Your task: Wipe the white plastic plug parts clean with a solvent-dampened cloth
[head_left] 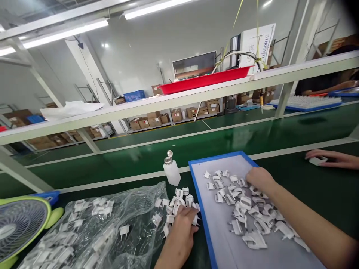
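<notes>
left hand (pixel 181 226) knuckles-up, fingers curled shut over the near edge of a loose heap of small white plastic two-pin plug pieces (pixel 179 198); a couple of pins poke out on its right side, so it reads as gripping a few; the rest of the heap lies just ahead of the fingertips, away from the body, spilling from the mouth of a clear crinkled plastic bag (pixel 134 209) that holds many more of the same pieces to the left; right hand (pixel 259 179) palm-down, fingers bent into the scattered white plug pieces (pixel 252 215) on a flat grey tray with a blue rim (pixel 202 209); can't tell if it pinches one or just rests; the tray's long axis runs away from the body, with its left rim just beside the left hand; that scatter trails back along the right forearm; left is nearer the heap, right nearer the tray scatter; small white plastic bottle with a metal cap (pixel 171 170) stands upright between bag and tray, apart from both hands; green-rimmed fan (pixel 19 224) far left; a co-worker's hand (pixel 333 158) far right touches a white part, well apart.
</notes>
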The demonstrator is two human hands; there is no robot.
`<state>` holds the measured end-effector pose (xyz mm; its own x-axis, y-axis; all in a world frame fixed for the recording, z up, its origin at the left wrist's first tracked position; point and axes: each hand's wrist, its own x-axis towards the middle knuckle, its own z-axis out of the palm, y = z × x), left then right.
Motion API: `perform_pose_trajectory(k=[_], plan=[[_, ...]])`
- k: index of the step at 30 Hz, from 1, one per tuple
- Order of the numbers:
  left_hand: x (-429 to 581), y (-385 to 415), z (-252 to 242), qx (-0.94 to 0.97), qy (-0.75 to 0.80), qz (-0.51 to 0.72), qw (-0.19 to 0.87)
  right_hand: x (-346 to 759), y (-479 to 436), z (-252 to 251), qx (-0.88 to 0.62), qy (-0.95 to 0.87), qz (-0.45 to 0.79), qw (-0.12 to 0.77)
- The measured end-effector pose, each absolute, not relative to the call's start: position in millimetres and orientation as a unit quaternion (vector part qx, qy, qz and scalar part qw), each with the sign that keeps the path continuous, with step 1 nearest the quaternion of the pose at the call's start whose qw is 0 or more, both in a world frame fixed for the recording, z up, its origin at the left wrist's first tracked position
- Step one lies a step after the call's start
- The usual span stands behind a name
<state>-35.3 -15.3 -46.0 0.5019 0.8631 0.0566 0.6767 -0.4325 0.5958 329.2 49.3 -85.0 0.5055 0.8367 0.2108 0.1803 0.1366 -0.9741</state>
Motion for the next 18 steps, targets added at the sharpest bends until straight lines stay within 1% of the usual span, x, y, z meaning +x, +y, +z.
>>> perform_pose_trajectory(k=[6, 8, 10, 12, 15, 18], plan=[[-41, -10, -60, 0.831, 0.464, 0.161, 0.260, 390, 90, -11, -0.660, -0.386, 0.227, 0.603], [-45, -9, -59, 0.828, 0.469, 0.161, 0.260, 404, 85, 12, -0.679, -0.370, 0.213, 0.597], [-49, -12, -54, 0.823, 0.477, 0.163, 0.263, 400, 62, 22, -0.692, -0.361, 0.208, 0.590], [-51, -16, -46, 0.811, 0.484, 0.175, 0.278, 372, 20, 18, -0.694, -0.362, 0.210, 0.586], [-42, -25, -39, 0.792, 0.473, 0.189, 0.336, 301, -66, -12, -0.703, -0.373, 0.217, 0.565], [-19, -33, -50, 0.813, 0.414, 0.146, 0.384, 230, -142, -46, -0.714, -0.388, 0.214, 0.542]])
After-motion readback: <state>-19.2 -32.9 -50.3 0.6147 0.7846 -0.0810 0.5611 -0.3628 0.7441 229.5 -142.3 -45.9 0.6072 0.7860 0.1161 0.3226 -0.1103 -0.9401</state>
